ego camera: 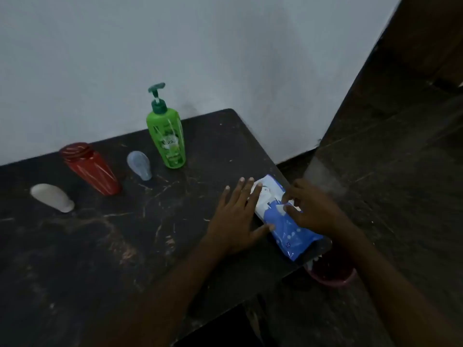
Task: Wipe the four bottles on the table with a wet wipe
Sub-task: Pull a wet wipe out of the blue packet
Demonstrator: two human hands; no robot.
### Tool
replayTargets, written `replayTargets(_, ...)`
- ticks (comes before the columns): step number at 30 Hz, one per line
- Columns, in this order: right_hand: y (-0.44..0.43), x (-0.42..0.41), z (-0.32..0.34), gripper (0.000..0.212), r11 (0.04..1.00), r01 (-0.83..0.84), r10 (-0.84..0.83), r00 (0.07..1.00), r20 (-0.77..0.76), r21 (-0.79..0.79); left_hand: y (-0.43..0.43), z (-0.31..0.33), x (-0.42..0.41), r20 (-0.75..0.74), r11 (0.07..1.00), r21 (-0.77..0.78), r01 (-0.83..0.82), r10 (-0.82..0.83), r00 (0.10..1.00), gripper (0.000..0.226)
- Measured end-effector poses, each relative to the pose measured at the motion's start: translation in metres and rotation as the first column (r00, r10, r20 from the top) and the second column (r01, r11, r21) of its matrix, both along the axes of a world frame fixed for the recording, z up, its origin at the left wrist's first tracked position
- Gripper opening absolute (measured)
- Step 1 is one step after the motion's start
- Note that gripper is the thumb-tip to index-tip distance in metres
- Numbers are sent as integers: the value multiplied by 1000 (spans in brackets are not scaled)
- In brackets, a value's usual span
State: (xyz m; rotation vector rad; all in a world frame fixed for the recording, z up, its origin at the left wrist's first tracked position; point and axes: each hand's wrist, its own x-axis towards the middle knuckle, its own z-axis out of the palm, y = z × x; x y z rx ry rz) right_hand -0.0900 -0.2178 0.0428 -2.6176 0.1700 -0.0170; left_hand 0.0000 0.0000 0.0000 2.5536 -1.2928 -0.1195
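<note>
Wet-wipe pack [290, 236], blue and white, lies at the right edge of the dark table [125, 246]. Left hand [235, 221], palm down with fingers [244, 194] straight and spread, presses the pack's left side. Right hand [313, 211] curls over it, fingertips [290, 209] pinching at the white opening. Well to the left stand a green pump bottle [167, 139], a small translucent bottle [140, 165], a red bottle [92, 169] and a white bottle [52, 197].

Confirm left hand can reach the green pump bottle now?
Probably yes: the left hand rests flat on the wipes pack, gripping nothing, and only bare table lies between it and the green pump bottle.
</note>
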Motion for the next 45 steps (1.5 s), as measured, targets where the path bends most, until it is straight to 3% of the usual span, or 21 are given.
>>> replayTargets(4,-5,1,-26,14,997,-16,11,998,-62,-69,-8,-38,-2,-21,1000,1,20,-20,1000,100)
replayTargets(9,-12,2,-50,18,998,-40,41,999,25,-57,-15,-61,-3,-13,989,-147,16,-18,1000,95)
replayTargets(15,-19,5,-61,21,993,-85,91,993,76,-83,-19,-66,-3,41,984,-165,65,-58,997,91)
replayTargets(25,-9,1,-67,5,988,-81,107,974,198,-134,-17,-64,-7,60,988,-146,43,-35,998,90)
replayTargets(31,-19,-7,-52,4,990,-53,21,970,241,127,-17,-63,-9,56,987,-157,37,-28,998,91)
replayTargets(34,-23,-13,-35,10,883,-89,-56,955,291,462,-17,-61,-9,62,987,-153,48,-39,997,89)
replayTargets(36,-24,-15,-23,15,812,-116,-96,941,326,573,-17,-60,-8,47,990,-131,49,-43,998,90)
replayTargets(40,-12,-12,-14,23,795,-147,-82,936,343,589,-16,-58,-8,13,987,-152,46,-45,999,93)
replayTargets(45,7,-8,-12,12,823,-163,-79,916,394,543,-10,-54,-11,-41,970,-244,-8,-2,999,95)
